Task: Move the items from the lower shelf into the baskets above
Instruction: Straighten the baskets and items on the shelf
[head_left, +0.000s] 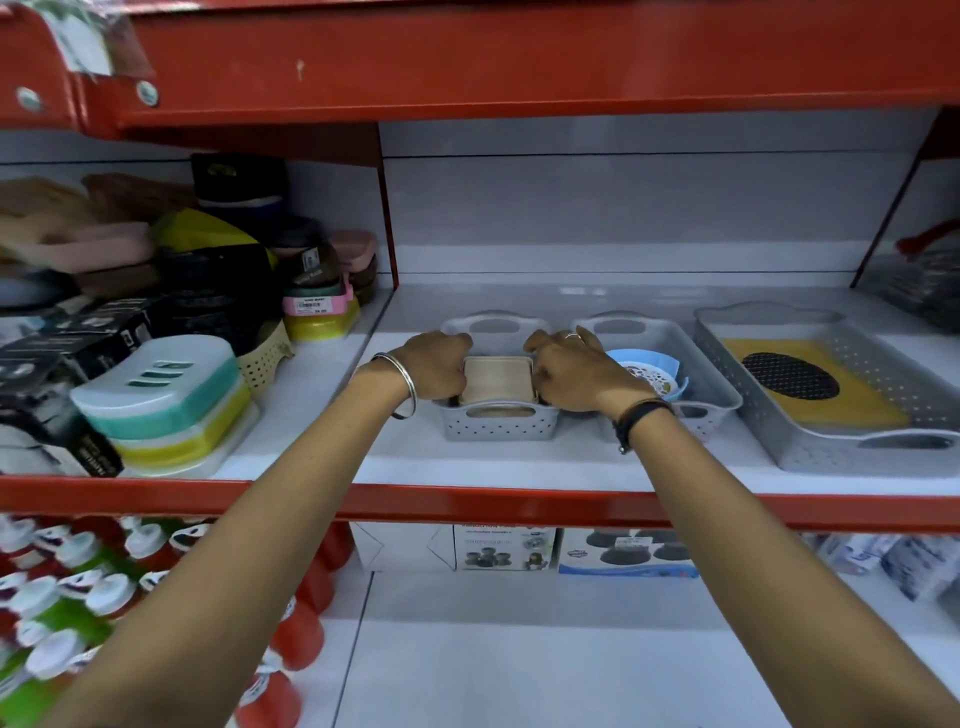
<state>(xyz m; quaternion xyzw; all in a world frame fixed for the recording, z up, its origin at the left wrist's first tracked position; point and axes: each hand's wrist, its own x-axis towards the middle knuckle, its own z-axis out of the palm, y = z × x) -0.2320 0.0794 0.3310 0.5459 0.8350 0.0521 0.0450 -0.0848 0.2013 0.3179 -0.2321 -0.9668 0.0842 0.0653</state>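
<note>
Gripping a square beige box (497, 380), both hands (435, 366) (570, 375) press it into a perforated grey basket (497, 423).

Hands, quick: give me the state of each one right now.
Left hand: closed on the beige box, at its left side, in the small grey basket.
Right hand: closed on the same box's right side.

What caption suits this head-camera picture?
Both hands, left hand and right hand, set a beige box into a grey basket.
</note>
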